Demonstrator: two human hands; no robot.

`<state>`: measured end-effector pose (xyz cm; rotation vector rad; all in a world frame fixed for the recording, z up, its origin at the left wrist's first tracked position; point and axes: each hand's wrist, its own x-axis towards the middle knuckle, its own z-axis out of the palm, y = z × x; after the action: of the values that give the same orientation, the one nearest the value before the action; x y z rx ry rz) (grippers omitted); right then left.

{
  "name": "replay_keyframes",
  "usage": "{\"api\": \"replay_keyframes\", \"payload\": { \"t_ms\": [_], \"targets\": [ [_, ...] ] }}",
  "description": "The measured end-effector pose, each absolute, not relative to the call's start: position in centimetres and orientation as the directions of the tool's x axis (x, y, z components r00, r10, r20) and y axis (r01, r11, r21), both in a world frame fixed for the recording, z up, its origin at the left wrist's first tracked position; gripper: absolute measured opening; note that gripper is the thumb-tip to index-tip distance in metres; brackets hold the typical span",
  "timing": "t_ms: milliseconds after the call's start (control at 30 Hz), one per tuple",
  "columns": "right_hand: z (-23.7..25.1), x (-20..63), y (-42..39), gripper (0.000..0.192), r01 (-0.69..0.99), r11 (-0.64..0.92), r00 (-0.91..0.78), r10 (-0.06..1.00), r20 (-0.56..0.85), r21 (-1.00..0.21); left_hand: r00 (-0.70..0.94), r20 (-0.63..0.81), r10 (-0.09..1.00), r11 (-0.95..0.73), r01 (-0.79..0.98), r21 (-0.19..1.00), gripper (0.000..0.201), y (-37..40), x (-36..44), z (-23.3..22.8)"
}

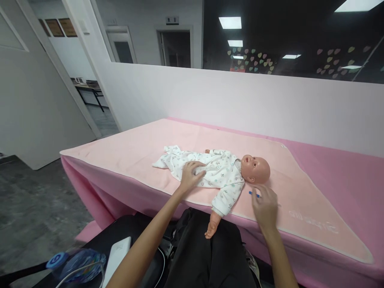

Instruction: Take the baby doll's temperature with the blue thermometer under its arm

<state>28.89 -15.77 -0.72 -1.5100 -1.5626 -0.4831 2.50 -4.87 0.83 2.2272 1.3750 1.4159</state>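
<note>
A baby doll in a white patterned romper lies on its back on a light pink blanket, head to the right. One doll arm hangs over the table's front edge. My left hand rests flat on the romper near the doll's belly and legs. My right hand hovers over the blanket just below the doll's head, fingers around a small blue-tipped stick.
The blanket covers a table draped in darker pink cloth against a white wall. In front of me are a dark bag or clothing, a white power bank with cable and a plastic water bottle. An open doorway is at left.
</note>
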Motion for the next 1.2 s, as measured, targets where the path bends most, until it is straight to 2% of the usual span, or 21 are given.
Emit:
{"api": "replay_keyframes", "payload": {
  "t_ms": [67,133,233,333,400,467,600,767,867,967,1033,1067,1100,1200],
  "targets": [
    [-2.5,32.4,-17.5,0.025,0.962,-0.065,0.240,0.670,0.702,-0.266,0.123,0.633,0.764,-0.565,0.601,0.565,0.017,-4.9,2.5,0.8],
    [-3.7,35.2,-18.4,0.032,0.957,-0.168,0.278,0.754,0.595,-0.235,0.115,0.634,0.765,-0.564,0.596,0.572,0.016,-4.8,2.5,0.8],
    [-3.7,37.2,-18.9,0.036,0.933,-0.129,0.280,0.844,0.458,-0.335,0.114,0.644,0.756,-0.573,0.590,0.569,0.015,-4.8,2.5,0.8],
    [-1.2,37.0,-19.4,0.035,0.836,-0.069,0.300,0.888,0.349,-0.544,0.121,0.657,0.744,-0.585,0.593,0.553,0.015,-4.9,2.4,0.8],
    [1.1,36.3,-19.6,0.035,0.743,-0.035,0.322,0.894,0.311,-0.668,0.124,0.660,0.741,-0.588,0.596,0.547,0.016,-4.9,2.4,0.8],
    [3.1,35.5,-19.4,0.036,0.683,-0.003,0.357,0.874,0.329,-0.731,0.128,0.660,0.741,-0.589,0.596,0.546,0.016,-4.8,2.4,0.8],
    [4.2,34.5,-17.9,0.041,0.653,0.024,0.418,0.822,0.387,-0.757,0.133,0.661,0.739,-0.591,0.601,0.539,0.017,-4.6,2.3,0.7],
    [1.6,33.1,-17.0,0.046,0.653,0.012,0.442,0.806,0.394,-0.757,0.147,0.668,0.729,-0.601,0.603,0.524,0.017,-4.5,2.2,0.6],
    [-0.2,31.9,-17.7,0.046,0.691,-0.037,0.401,0.851,0.340,-0.722,0.141,0.662,0.736,-0.597,0.598,0.535,0.018,-4.6,2.2,0.7],
    [0.6,31.8,-18.1,0.043,0.632,-0.065,0.362,0.906,0.220,-0.772,0.134,0.637,0.759,-0.570,0.610,0.551,0.019,-4.8,2.3,0.9],
    [3.3,32.9,-18.0,0.038,0.569,-0.034,0.263,0.954,0.143,-0.822,0.133,0.625,0.769,-0.558,0.618,0.555,0.020,-4.8,2.3,1.1],
    [5.1,33.6,-17.8,0.036,0.534,0.016,0.212,0.965,0.152,-0.845,0.135,0.624,0.770,-0.557,0.619,0.554,0.020,-4.8,2.3,1.1],
    [7.0,34.4,-17.7,0.032,0.506,0.087,0.174,0.964,0.201,-0.858,0.137,0.625,0.769,-0.559,0.619,0.552,0.020,-4.8,2.3,1.1],
    [11.7,35.9,-17.7,0.024,0.302,0.401,0.282,0.829,0.482,-0.865,0.145,0.629,0.764,-0.565,0.620,0.545,0.020,-4.7,2.2,1.0]
  ]
}}
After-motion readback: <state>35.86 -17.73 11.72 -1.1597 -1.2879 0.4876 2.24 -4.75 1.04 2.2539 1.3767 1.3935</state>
